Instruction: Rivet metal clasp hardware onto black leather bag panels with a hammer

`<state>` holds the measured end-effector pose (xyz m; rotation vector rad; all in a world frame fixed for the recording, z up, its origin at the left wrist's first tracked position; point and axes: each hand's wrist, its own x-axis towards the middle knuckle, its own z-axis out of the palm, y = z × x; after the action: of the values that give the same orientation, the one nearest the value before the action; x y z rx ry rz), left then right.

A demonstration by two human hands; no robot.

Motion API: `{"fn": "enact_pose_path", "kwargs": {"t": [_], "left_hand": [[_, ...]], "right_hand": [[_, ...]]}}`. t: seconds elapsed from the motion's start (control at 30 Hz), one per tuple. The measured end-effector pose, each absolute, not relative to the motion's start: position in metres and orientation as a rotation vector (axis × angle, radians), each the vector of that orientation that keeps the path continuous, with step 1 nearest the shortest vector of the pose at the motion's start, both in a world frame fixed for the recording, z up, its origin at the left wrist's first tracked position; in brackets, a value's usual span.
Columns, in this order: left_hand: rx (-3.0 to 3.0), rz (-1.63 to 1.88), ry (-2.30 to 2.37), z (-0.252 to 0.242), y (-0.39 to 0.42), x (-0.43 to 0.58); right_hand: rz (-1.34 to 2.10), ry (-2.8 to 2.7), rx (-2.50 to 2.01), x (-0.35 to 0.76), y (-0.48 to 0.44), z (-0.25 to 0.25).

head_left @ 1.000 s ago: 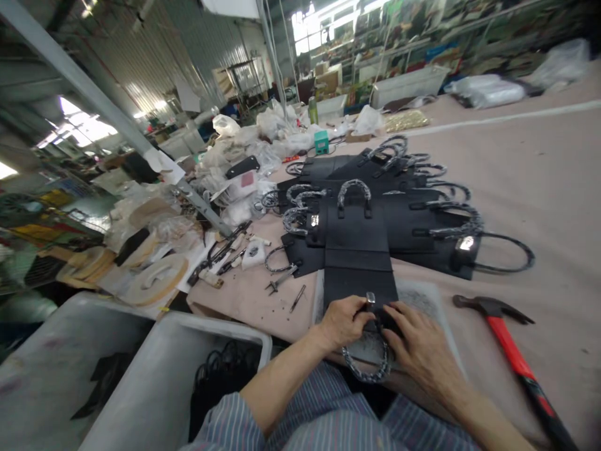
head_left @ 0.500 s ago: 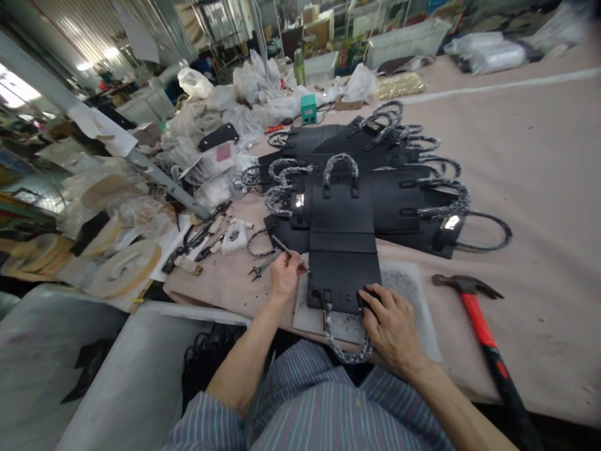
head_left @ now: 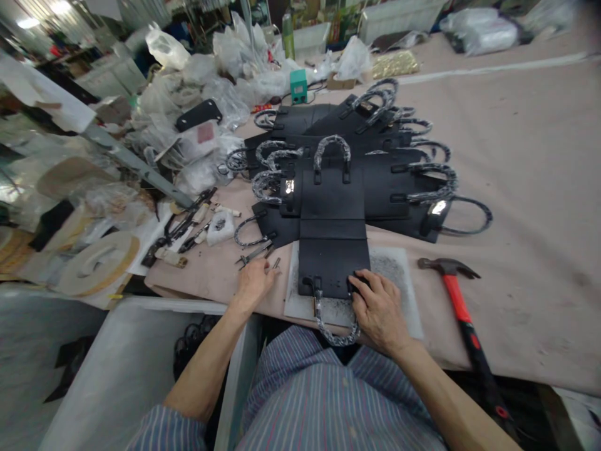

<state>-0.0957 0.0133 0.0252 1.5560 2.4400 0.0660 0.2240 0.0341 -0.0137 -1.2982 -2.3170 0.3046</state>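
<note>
My left hand (head_left: 256,282) is over the table, left of the board, its fingers curled round a slim metal rod (head_left: 276,264) like a punch; much of the rod is hidden. Just beyond lies a metal tool with forked jaws, like a caliper (head_left: 254,253). My right hand (head_left: 381,307) pinches the lower right corner of a black bag panel (head_left: 333,258), by the base of its plastic-wrapped handle (head_left: 335,338). Small holes show near the panel's lower edge. The panel's near half lies on a pale, speckled board (head_left: 399,269), with its far half over other panels.
Several black bag panels with wrapped handles (head_left: 389,194) are piled beyond. A red-and-black claw hammer (head_left: 460,300) lies on the right. Hand tools (head_left: 188,225), tape rolls (head_left: 98,263) and plastic bags (head_left: 188,88) crowd the left. A white bin (head_left: 136,351) stands below the table edge.
My left hand has moved left, away from the panel's edge, with the rod, and sits close to the caliper-like tool. My right hand stays at the panel's corner. The view has shifted slightly.
</note>
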Motion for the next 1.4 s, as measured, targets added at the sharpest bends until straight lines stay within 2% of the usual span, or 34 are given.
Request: {"fn": "enact_pose_path", "kwargs": {"t": [0.13,0.23,0.33,0.47,0.53,0.67,0.83,1.4], "left_hand": [[1.536,-0.121,2.288,0.022,0.033,-0.097],[1.591,-0.017,2.225,0.019,0.039,-0.102],[1.427,0.351,2.114,0.023,0.04,-0.097],[1.096,0.993,1.697,0.033,0.043,-0.055],[1.059,1.135,1.518,0.035,0.044,-0.026],[1.18,1.138,1.457,0.023,0.044,0.012],[1.314,1.176,1.48,0.006,0.036,0.013],[1.392,1.155,1.54,0.001,0.033,0.014]], "right_hand": [[0.334,-2.318,-1.339,0.222,0.033,-0.008],[0.358,-2.312,-1.36,0.221,0.034,-0.005],[0.373,-2.297,-1.365,0.221,0.034,-0.004],[0.384,-2.287,-1.372,0.221,0.034,-0.002],[0.384,-2.293,-1.377,0.221,0.034,-0.001],[0.383,-2.307,-1.381,0.221,0.035,0.0],[0.399,-2.287,-1.372,0.221,0.035,0.0],[0.402,-2.293,-1.37,0.221,0.036,0.001]]}}
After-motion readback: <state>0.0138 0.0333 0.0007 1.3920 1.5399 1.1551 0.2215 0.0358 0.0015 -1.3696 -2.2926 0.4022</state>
